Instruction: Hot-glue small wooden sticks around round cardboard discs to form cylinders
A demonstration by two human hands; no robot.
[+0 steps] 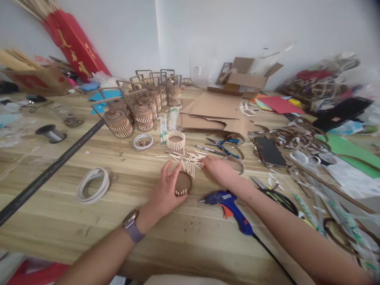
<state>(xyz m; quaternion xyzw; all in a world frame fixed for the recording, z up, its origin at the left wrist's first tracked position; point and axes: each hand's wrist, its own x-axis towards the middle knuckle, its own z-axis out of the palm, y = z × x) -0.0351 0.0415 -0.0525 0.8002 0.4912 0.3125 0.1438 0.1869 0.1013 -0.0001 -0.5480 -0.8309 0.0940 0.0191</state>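
My left hand, with a watch on its wrist, grips a small round brown base by its rim. Several short pale sticks stand upright along the base's near edge. At the pile of short wooden sticks, my right hand has its fingers closed together; what they pinch, if anything, is hidden. Behind the pile is a ring of upright sticks on a round base. A blue glue gun with an orange trigger lies below my right forearm, its nozzle pointing left.
Small lidded baskets with handles crowd the back left. White rings lie at left, near a wire spool. Pliers, a pen and a dark phone lie right of the pile. Cardboard sits behind.
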